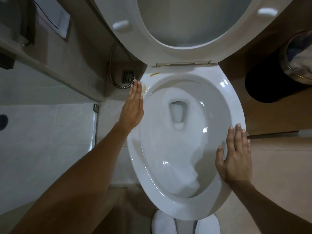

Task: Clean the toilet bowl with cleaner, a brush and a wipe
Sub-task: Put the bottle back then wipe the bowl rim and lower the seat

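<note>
Left of the toilet bowl (pixel 184 191) lie pale floor tiles (pixel 42 132), with a floor drain (pixel 128 76) and a metal hose (pixel 114 68) near the bowl's back corner. The left hand (pixel 133 105) lies flat, fingers straight and together, along the bowl's left rim, holding nothing. Yellow stains (pixel 154 74) mark the rim just beyond its fingertips. The seat (pixel 152 39) stands raised behind the bowl. The right hand (pixel 235 154) rests on the right rim, fingers spread and empty. Right of the bowl stands a dark bin (pixel 273 81). No cleaner, brush or wipe is visible; I judge cleaning should begin at the stains.
</note>
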Action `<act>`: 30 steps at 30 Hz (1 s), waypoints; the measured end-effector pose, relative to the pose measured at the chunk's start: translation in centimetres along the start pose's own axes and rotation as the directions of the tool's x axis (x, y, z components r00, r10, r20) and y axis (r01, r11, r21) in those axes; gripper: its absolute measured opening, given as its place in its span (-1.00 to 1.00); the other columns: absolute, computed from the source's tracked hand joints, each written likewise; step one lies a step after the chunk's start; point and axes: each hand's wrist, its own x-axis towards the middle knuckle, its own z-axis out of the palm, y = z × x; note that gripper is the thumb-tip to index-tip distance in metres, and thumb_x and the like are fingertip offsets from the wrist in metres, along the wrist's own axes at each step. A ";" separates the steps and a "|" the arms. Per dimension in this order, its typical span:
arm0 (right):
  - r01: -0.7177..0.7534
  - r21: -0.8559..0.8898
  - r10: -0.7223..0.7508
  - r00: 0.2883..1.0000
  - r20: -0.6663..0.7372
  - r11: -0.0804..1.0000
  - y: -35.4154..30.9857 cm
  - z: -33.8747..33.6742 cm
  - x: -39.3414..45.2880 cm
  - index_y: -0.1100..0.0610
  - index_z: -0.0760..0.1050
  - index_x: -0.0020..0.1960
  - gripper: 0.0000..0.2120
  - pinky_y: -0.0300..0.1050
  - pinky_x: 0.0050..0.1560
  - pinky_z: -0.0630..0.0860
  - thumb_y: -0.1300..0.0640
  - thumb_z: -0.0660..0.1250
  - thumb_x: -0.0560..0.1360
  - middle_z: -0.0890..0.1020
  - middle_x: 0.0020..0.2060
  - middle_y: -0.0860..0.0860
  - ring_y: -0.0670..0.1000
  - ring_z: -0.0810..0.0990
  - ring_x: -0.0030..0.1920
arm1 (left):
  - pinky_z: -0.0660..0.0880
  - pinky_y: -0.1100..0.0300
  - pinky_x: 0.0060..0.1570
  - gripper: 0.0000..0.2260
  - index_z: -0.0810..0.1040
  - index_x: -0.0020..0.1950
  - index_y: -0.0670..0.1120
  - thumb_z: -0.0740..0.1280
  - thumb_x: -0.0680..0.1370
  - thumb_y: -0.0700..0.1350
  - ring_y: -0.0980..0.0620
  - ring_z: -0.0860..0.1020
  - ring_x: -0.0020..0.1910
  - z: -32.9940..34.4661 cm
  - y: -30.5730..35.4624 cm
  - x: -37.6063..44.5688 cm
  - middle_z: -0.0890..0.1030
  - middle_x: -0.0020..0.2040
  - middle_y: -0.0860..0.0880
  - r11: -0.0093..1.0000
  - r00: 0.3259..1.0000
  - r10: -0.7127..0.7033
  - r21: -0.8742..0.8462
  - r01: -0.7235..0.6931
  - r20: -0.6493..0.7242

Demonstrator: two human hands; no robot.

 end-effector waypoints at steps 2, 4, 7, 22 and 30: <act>-0.006 0.004 0.006 1.000 -0.001 1.000 0.0 0.0 0.0 0.18 0.00 0.57 -0.34 0.04 0.53 -0.05 -0.01 0.01 0.52 -0.02 0.56 0.09 0.05 -0.08 0.56 | 0.09 0.01 0.49 -0.57 -0.04 0.55 -0.16 -0.06 0.68 -0.15 0.10 -0.11 0.51 -0.1 0.2 0.9 -0.05 0.57 -0.08 1.000 1.000 0.018 0.010 -0.018 0.019; -0.007 0.009 0.007 1.000 -0.005 1.000 0.0 -0.1 0.0 0.18 0.01 0.57 -0.34 0.03 0.53 -0.06 -0.01 0.01 0.52 -0.01 0.56 0.09 0.04 -0.08 0.56 | 0.09 -0.02 0.49 -0.56 -0.05 0.55 -0.15 -0.06 0.68 -0.15 0.02 -0.11 0.53 0.0 0.3 1.6 -0.05 0.57 -0.08 0.999 0.999 0.028 0.041 -0.030 0.046; 0.000 0.007 0.000 1.000 -0.010 1.000 -0.1 -0.1 0.1 0.19 0.03 0.56 -0.34 0.02 0.53 -0.07 -0.02 0.00 0.52 0.01 0.56 0.11 0.04 -0.07 0.55 | -0.02 0.04 0.51 -0.55 -0.05 0.55 -0.17 -0.07 0.67 -0.14 -0.02 -0.09 0.54 0.1 0.4 2.1 -0.03 0.57 -0.10 0.995 0.997 0.053 0.084 -0.058 0.056; -0.010 -0.003 0.010 1.000 0.008 1.000 -0.4 -0.5 0.2 0.20 0.04 0.56 -0.34 -0.15 0.52 -0.25 -0.02 -0.01 0.51 0.02 0.55 0.11 0.05 -0.07 0.55 | -0.09 0.09 0.51 -0.54 -0.09 0.55 -0.13 -0.11 0.66 -0.09 0.08 -0.13 0.54 -0.1 -0.6 -1.9 -0.10 0.56 0.02 0.982 0.985 0.107 0.143 -0.126 0.137; -0.012 -0.008 0.012 1.000 -0.003 1.000 -0.4 -0.5 0.2 0.20 0.06 0.56 -0.34 -0.14 0.52 -0.21 -0.01 0.00 0.50 0.04 0.55 0.11 0.07 -0.04 0.55 | -0.09 0.05 0.50 -0.55 -0.09 0.56 -0.12 -0.12 0.67 -0.09 0.09 -0.13 0.53 0.2 0.4 3.7 -0.08 0.57 -0.02 0.968 0.972 0.144 0.180 -0.177 0.186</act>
